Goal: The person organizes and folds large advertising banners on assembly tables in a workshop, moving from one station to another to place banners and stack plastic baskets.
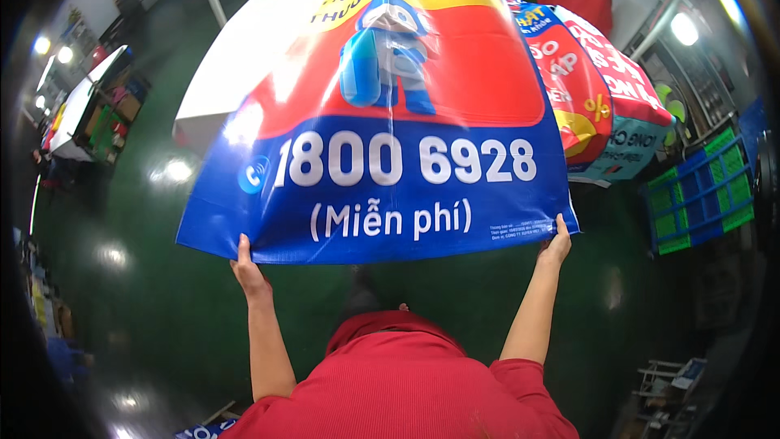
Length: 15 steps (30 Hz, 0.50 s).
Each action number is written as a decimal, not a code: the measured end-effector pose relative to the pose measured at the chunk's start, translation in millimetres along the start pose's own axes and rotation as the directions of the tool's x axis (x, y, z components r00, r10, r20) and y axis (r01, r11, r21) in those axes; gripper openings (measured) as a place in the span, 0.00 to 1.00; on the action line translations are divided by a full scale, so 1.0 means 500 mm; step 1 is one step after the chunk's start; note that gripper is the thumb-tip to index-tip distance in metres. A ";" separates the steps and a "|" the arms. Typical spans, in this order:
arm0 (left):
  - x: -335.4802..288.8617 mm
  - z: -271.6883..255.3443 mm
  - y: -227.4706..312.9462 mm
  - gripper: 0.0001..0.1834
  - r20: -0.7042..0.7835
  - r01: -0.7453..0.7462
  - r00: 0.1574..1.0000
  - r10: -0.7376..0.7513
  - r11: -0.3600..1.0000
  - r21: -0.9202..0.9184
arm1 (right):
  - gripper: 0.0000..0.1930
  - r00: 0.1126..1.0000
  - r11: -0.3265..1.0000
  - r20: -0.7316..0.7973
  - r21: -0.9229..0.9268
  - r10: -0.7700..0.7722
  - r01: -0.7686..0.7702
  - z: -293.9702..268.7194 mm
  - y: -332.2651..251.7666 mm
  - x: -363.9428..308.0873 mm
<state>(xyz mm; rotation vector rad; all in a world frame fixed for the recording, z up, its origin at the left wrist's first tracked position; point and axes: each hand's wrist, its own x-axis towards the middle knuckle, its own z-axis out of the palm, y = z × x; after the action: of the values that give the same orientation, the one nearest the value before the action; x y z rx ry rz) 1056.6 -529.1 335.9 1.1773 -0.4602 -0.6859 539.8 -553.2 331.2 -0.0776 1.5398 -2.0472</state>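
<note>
A large glossy printed banner (390,187) in blue, red and yellow stretches away from me, with a cartoon figure in its middle. My left hand (249,273) pinches its near edge toward the left corner, thumb on top. At the near right corner, my right hand (555,245) grips the same edge, thumb on the printed face. The fingers beneath the sheet are hidden on both sides. Between my hands the near edge hangs fairly straight above the floor, while the far end rises out of the top of the view.
Behind the banner stands a white-topped table (236,57). More printed sheets (589,89) drape over its right side. A blue and green rack (703,191) stands at the right. Another table (85,106) with goods beneath is at the far left. The floor (162,301) is dark green and shiny.
</note>
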 end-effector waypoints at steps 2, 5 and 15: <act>-0.008 -0.064 -0.027 0.19 -0.077 0.256 0.964 -0.255 0.967 -0.005 | 0.13 0.997 0.999 0.062 0.010 0.047 -0.048 -0.014 0.011 0.003; -0.021 -0.081 -0.019 0.21 -0.052 0.283 0.959 -0.280 0.957 0.070 | 0.15 0.989 0.996 0.118 0.020 0.086 -0.089 -0.041 0.007 -0.014; 0.004 -0.116 -0.103 0.15 0.170 0.459 0.879 -0.445 0.887 -0.053 | 0.21 0.942 0.965 0.228 0.027 0.248 -0.261 -0.192 0.060 -0.027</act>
<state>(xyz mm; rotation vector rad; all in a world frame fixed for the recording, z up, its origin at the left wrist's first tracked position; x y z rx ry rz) 1083.6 -502.6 268.0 1.1584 -0.2753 -1.1995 527.2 -469.1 275.9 -0.0782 1.2813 -1.8096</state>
